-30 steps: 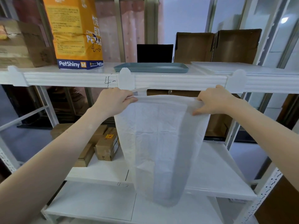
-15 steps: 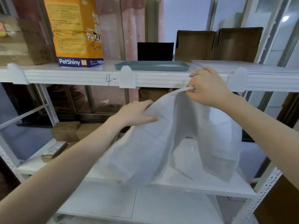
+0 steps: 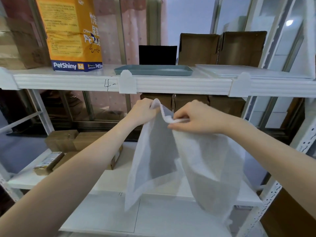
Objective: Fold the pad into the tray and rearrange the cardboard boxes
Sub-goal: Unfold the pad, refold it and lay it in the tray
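A thin white pad (image 3: pixel 201 161) hangs doubled over in front of the shelf unit, below the top shelf. My left hand (image 3: pixel 142 111) pinches its top edge on the left. My right hand (image 3: pixel 193 119) pinches the same edge a little to the right, and the two hands are close together. A flat blue-grey tray (image 3: pixel 153 71) lies on the top shelf above my hands. Two open cardboard boxes (image 3: pixel 222 47) stand behind it at the right. More cardboard boxes (image 3: pixel 61 140) lie on the lower shelf at the left, partly hidden by my left arm.
An orange PetShiny bag (image 3: pixel 71 31) stands on the top shelf (image 3: pixel 68 81), left of the tray. A black panel (image 3: pixel 157 54) stands behind the tray. A white board (image 3: pixel 253 71) lies flat at the top right. Brown boxes (image 3: pixel 191 101) sit behind my hands under the top shelf.
My hands came together from a wide spread, bringing the pad's top corners close. The pad went from hanging flat to hanging folded in two. My right hand dropped below the shelf edge.
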Demonstrator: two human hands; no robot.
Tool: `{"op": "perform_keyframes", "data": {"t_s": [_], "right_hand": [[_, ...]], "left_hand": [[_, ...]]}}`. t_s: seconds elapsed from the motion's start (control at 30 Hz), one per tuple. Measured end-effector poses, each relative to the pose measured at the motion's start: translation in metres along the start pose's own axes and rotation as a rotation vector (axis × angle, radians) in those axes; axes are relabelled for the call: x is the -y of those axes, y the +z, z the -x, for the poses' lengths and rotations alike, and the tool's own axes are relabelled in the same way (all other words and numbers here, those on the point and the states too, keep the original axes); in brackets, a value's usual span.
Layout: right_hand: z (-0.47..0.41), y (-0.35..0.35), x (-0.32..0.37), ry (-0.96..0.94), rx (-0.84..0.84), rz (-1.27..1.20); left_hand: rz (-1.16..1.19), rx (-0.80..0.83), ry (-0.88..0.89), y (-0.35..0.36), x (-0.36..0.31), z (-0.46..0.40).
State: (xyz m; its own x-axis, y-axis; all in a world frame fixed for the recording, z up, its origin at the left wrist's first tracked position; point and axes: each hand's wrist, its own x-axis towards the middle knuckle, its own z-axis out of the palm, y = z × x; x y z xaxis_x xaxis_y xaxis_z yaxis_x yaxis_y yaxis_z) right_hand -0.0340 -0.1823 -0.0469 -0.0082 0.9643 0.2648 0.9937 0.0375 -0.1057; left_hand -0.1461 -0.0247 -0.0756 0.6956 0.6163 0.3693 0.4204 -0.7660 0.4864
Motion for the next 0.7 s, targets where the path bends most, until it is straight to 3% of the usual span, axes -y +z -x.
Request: {"op": "perform_keyframes", "data": {"t_s": [0.1,0.17,0.3,0.5,0.7], "right_hand": [[0.003,0.003,0.006,0.005,0.131,-0.163],[0.001,0.002,0.002,0.017,0.061,-0.182],[-0.005,0.006,-0.018,0.075,-0.086,-0.142],[-0.012,0.02,-0.023,0.164,-0.005,-0.206],[-0.022,0.025,-0.008,0.086,0.033,-0.276]], "left_hand": [[-0.057,0.042,0.007,-0.004,-0.003,-0.005],[-0.081,0.079,0.009,-0.009,-0.007,-0.002],[0.248,0.05,0.03,-0.025,-0.001,-0.002],[0.226,0.086,0.164,-0.052,-0.003,-0.002],[0.223,0.141,0.229,-0.075,-0.011,0.006]]}}
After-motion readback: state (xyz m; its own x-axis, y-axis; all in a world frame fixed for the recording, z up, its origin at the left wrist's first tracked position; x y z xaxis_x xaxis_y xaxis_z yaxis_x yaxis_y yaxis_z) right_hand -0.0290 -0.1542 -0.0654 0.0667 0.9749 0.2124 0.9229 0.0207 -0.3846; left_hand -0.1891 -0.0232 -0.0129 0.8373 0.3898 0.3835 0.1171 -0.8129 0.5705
